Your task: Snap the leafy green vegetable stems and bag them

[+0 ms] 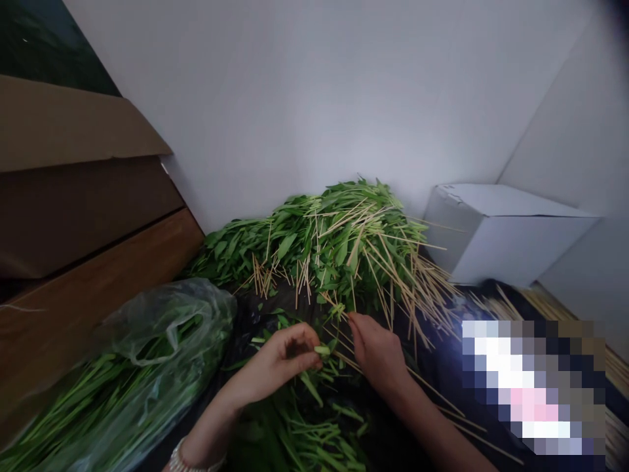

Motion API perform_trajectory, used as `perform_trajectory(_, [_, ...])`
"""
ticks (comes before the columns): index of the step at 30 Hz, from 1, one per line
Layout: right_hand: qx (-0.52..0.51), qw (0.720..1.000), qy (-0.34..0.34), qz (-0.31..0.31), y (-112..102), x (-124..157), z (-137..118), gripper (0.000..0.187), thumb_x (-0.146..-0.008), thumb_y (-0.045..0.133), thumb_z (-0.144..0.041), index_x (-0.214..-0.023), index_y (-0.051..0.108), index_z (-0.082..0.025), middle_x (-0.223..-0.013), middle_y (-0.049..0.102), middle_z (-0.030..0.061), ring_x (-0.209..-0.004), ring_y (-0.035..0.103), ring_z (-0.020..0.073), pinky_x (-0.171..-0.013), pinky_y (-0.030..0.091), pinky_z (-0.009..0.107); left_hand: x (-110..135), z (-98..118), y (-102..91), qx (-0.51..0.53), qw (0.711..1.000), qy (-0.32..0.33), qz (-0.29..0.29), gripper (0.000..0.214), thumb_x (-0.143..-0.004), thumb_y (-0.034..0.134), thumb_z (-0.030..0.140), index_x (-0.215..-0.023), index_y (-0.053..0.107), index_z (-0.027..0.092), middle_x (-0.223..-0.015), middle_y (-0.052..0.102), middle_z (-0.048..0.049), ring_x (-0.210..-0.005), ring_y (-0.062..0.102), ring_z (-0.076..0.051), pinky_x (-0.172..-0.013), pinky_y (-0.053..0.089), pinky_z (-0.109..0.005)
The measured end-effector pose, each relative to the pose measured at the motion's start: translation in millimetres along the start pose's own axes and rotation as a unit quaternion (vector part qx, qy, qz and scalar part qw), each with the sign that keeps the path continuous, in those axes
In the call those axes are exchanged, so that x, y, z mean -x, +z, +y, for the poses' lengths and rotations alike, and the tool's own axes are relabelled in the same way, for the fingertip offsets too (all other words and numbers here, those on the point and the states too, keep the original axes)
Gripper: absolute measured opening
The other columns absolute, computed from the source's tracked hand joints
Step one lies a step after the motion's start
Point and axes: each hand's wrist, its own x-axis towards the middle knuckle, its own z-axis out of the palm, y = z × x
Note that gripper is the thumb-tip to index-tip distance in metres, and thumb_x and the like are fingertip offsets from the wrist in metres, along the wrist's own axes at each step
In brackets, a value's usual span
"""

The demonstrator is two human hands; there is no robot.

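Note:
My left hand (pixel 281 364) is closed in a pinch on a short green vegetable stem piece (pixel 322 351). My right hand (pixel 377 351) is closed round a thin bamboo skewer (pixel 432 388) whose shaft runs back past my wrist; its tip meets the stem between my hands. Just beyond them rises a big pile of skewered green leaves (pixel 339 242), sticks jutting out in all directions. Loose cut green stems (pixel 314 432) lie on a black sheet (pixel 437 367) under my forearms.
A clear plastic bag of long green stalks (pixel 142 373) lies at the left. Brown cardboard (pixel 73 196) and a wooden board lean at the far left. A white box (pixel 496 236) stands at the right against the white wall. Loose skewers (pixel 550 305) lie at the right.

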Motion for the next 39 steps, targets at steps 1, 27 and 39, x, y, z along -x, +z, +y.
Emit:
perform_trajectory(1, [0.001,1.000,0.002,-0.001,-0.2,-0.2,-0.2,0.029,-0.096,0.036,-0.017,-0.103,0.064,-0.015,-0.084,0.069,0.0069,-0.080,0.067,0.0151,-0.070,0.049,0.021,-2.6,-0.5,0.6,0.028,1.000,0.003,0.013,0.015,-0.081,0.067,0.029,-0.090,0.065,0.017,-0.076,0.064,-0.0016,-0.071,0.061,-0.015,-0.067,0.046,-0.024])
perform_trajectory(27, [-0.042,0.989,-0.143,0.000,-0.1,11.5,-20.1,0.031,-0.097,0.035,-0.016,-0.111,0.062,-0.012,-0.077,0.065,0.0059,-0.070,0.066,0.0133,-0.067,0.049,0.022,-16.8,-43.1,-7.8,0.359,0.897,-0.022,0.257,0.036,-0.065,0.082,0.036,-0.092,0.076,0.013,-0.069,0.068,-0.0020,-0.060,0.055,-0.008,-0.062,0.044,-0.018])
perform_trajectory(39, [-0.021,0.989,-0.143,0.006,-0.4,11.7,-19.3,0.033,-0.097,0.033,-0.016,-0.113,0.062,-0.012,-0.072,0.063,0.0040,-0.066,0.065,0.0130,-0.062,0.047,0.022,-16.4,-45.2,-4.3,0.337,0.901,-0.020,0.274,0.034,-0.064,0.082,0.037,-0.089,0.077,0.015,-0.070,0.071,-0.0028,-0.061,0.058,-0.009,-0.063,0.046,-0.019])
